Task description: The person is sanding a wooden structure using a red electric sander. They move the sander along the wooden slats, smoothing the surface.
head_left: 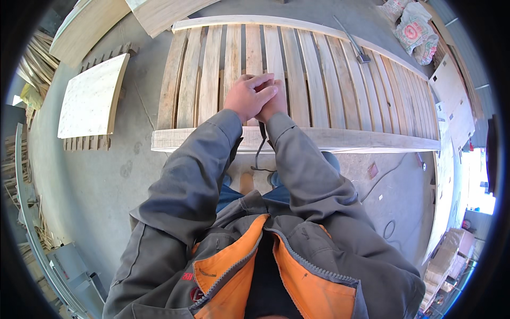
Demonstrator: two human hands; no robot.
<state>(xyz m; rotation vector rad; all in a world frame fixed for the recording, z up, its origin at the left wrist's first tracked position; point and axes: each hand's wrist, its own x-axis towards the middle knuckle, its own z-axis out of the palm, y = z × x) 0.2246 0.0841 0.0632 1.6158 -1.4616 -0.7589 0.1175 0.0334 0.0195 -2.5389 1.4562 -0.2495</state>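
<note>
My left hand and my right hand are pressed together over the near side of a slatted wooden frame. The left fingers lie across the right hand, and both hands are closed. Whatever they may hold is hidden between them. A thin black cord hangs below the hands in front of the frame's near rail; where its upper end goes I cannot see. Toward the far right of the frame, a hammer rests on the slats, away from both hands.
A pale board lies on dark slatted supports to the left. Large wooden panels stand at the far left. Sacks sit at the far right. Another cable trails over the floor, and stacked wood is at lower right.
</note>
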